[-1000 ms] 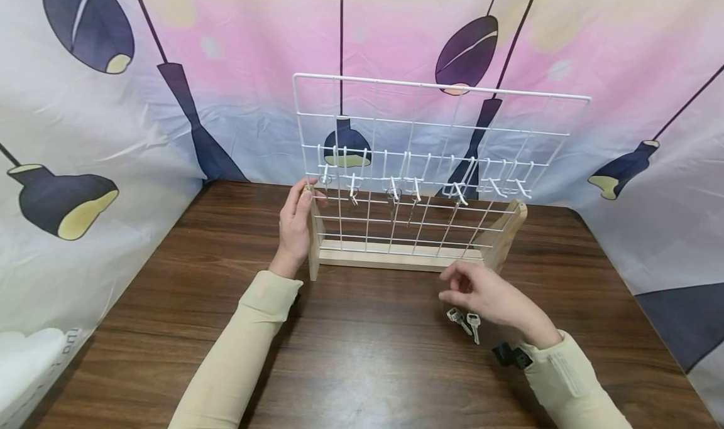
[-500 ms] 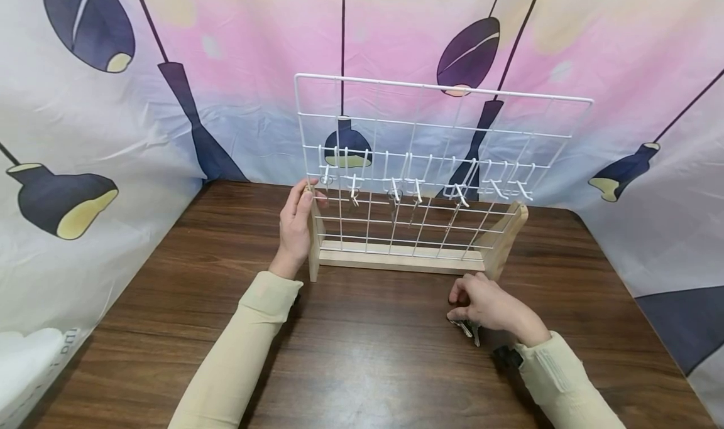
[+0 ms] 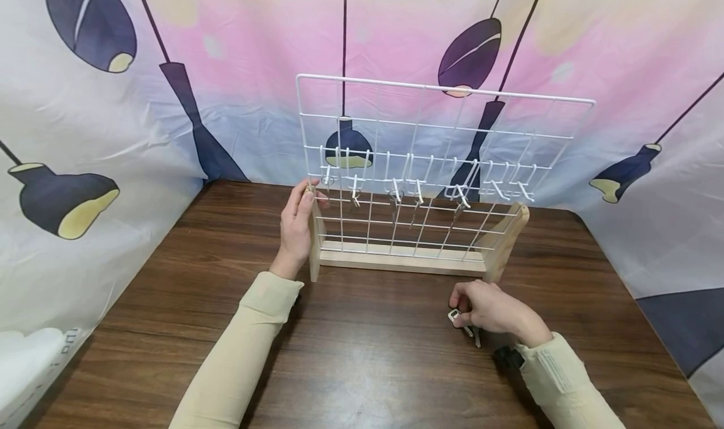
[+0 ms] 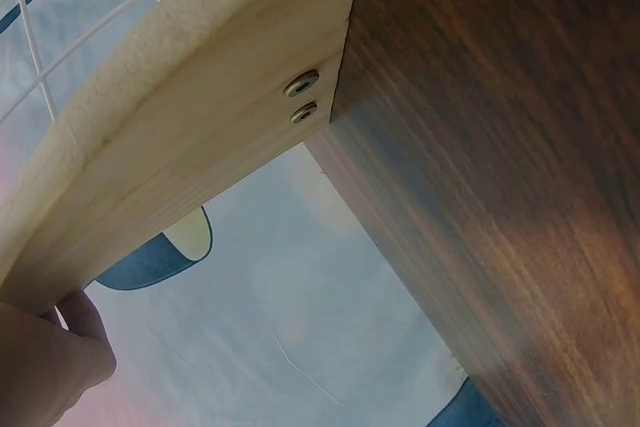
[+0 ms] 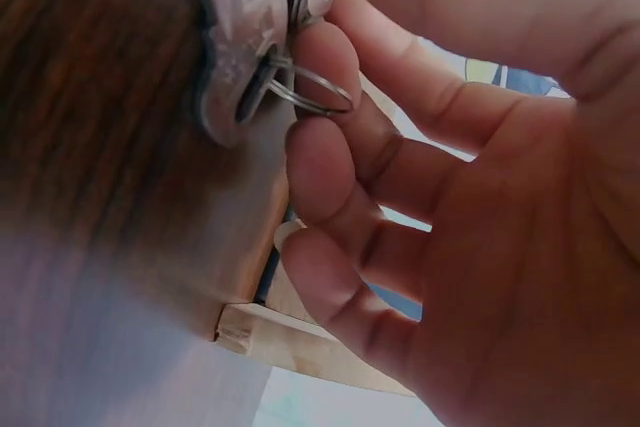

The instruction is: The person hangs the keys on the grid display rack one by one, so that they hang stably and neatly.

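A white wire grid rack (image 3: 401, 263) on a pale wooden stand faces me, with a row of white hooks, several with keys on rings. My left hand (image 3: 295, 225) grips the top of the stand's left upright, thumb in front; in the left wrist view this wooden upright (image 4: 200, 137) shows two bolts. At the stand's front right, my right hand (image 3: 491, 306) pinches a key by its ring end between thumb and index finger, close over the tabletop. A second silver key (image 5: 240, 77) with a loose ring lies beside the fingertips. The thumb partly hides both keys.
The brown wooden table (image 3: 362, 353) runs up to a printed fabric backdrop (image 3: 254, 71) on several sides. A white plastic package (image 3: 31, 372) stands at the lower left. The stand's right upright (image 3: 509, 240) rises just behind my right hand.
My right hand has come down onto the two keys, its thumb and index finger closing on one, whose head now tips up. The left hand stays on the upright.
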Demonstrator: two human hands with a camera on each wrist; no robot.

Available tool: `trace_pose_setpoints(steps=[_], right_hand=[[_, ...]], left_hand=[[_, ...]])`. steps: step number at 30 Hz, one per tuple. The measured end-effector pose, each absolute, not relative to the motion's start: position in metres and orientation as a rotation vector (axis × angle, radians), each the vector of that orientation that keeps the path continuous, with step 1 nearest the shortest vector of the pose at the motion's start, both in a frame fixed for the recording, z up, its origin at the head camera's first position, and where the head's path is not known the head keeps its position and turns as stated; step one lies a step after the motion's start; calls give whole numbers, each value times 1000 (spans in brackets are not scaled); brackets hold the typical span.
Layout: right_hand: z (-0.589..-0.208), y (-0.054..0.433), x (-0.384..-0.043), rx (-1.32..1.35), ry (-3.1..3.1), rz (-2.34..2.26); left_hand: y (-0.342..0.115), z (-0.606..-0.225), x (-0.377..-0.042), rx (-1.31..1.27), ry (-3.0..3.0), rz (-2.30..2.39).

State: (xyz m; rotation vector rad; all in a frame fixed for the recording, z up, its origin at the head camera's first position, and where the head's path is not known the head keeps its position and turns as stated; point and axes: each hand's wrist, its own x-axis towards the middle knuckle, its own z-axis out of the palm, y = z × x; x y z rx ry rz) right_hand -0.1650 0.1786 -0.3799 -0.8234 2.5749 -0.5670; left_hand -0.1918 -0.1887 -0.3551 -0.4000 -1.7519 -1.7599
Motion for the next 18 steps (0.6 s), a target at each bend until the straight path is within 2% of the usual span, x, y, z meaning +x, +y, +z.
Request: trace_pose_setpoints(steps=[11,18], right_hand=[[-380,175,-163,-728,2549,-600],[-378,175,-164,-792,2595,-566]], left_hand=[[-185,-347,-186,-382,-1760,-1793],[-178,-329,-171,-379,-1779,-1764]])
